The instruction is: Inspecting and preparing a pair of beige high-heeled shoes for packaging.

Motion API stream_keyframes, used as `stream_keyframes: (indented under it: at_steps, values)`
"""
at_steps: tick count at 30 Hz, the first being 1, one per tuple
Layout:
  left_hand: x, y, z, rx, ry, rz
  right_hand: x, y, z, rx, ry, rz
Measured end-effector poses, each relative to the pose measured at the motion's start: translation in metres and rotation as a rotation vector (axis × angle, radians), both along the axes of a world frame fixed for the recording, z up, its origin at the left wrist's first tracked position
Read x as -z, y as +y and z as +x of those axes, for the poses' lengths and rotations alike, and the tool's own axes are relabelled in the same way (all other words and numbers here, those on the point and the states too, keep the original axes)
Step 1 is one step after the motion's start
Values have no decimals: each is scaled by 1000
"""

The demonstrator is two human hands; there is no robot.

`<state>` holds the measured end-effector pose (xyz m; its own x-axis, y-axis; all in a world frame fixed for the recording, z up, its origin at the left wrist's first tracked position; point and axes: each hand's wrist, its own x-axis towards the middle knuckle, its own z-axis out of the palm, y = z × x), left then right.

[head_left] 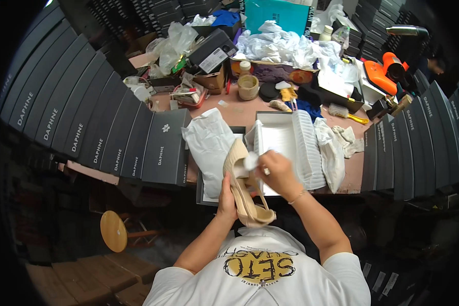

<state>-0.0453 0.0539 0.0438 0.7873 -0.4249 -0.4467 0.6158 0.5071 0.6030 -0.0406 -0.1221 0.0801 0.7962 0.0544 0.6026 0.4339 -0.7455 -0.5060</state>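
Note:
My left hand (228, 200) is closed around the side of a beige strappy shoe (246, 196), held up in front of my chest with its toe away from me. Pinched in my right hand (278, 171) is a small white wad (251, 161), blurred, at the front opening of the shoe; whether it is paper or cloth I cannot tell. Behind the shoe lies an open dark shoe box (275, 127) with a white inside. Crumpled white tissue paper (209, 137) rests in a second box part on the left. A ribbed white sheet (308, 148) hangs over the box's right side.
Rows of dark shoe boxes (81, 107) stand on the left, and more boxes (408, 137) on the right. A glue jar (248, 86), a yellow-handled brush (349, 113) and an orange heat tool (382, 76) sit toward the back. A round wooden stool (113, 231) stands below the table.

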Motion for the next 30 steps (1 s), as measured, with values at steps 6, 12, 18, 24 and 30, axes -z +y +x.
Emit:
stream_keyframes:
  at_steps: [6, 12, 18, 24, 30]
  values:
    - [-2, 6, 12, 77, 19, 1, -12, -18, 4, -11, 72, -91]
    - [-10, 1, 3, 30, -2, -5, 1, 20, -6, -209, 383, -69]
    - [-16, 11, 14, 105, 30, -89, -4, -8, -38, -159, 456, 600]
    - [-14, -9, 4, 50, 42, -18, -22, 13, -21, -214, 237, -181]
    - [-16, 13, 21, 50, -23, -199, 3, -22, -45, -5, 354, 1177]
